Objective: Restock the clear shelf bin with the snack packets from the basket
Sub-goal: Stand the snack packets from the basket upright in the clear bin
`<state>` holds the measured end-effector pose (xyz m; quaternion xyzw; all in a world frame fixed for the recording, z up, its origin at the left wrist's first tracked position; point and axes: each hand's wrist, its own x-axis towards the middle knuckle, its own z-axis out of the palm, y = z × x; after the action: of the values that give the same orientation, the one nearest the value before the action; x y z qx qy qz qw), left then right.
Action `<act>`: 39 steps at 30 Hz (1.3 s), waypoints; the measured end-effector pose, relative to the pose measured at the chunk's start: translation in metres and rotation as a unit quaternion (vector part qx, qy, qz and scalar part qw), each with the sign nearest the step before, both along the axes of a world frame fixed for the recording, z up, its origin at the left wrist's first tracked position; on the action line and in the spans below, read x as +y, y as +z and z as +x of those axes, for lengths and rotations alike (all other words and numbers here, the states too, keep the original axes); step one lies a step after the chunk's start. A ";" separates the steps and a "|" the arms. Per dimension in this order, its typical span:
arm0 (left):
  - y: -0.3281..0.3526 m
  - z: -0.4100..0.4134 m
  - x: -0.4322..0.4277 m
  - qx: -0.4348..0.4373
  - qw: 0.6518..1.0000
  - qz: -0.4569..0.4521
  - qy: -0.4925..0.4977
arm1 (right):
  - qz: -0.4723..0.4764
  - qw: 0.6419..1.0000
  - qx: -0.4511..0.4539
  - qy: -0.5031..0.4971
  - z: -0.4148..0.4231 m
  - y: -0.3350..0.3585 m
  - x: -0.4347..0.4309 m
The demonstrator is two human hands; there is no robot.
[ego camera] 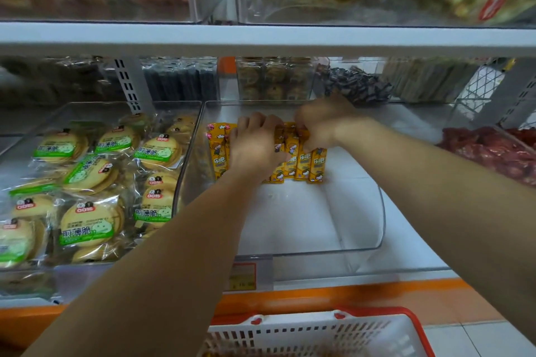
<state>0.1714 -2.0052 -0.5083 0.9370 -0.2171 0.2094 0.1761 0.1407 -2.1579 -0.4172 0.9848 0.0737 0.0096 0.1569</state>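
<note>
Several long yellow snack packets (303,164) lie side by side at the back of the clear shelf bin (380,211). My left hand (255,143) lies on top of the left part of the row, fingers curled over the packets. My right hand (322,123) reaches in from the right and grips the far ends of the right-hand packets. The white basket with a red rim (412,324) sits below the shelf at the bottom edge; its contents are barely visible.
A clear bin of round biscuits in green-labelled wrappers (90,182) stands to the left. Red packets (493,151) lie to the right. A white shelf board (261,38) hangs low above the bin. An orange price strip (319,295) runs along the shelf front.
</note>
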 end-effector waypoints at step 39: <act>-0.133 -0.270 0.069 0.420 0.860 0.251 -0.143 | 0.306 0.899 0.262 -0.171 -0.302 -0.216 -0.015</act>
<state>-0.0983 -1.9367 -0.6417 0.9071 -0.2994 -0.2934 0.0379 -0.1614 -2.1729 -0.6336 0.9486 -0.0642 -0.2536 -0.1783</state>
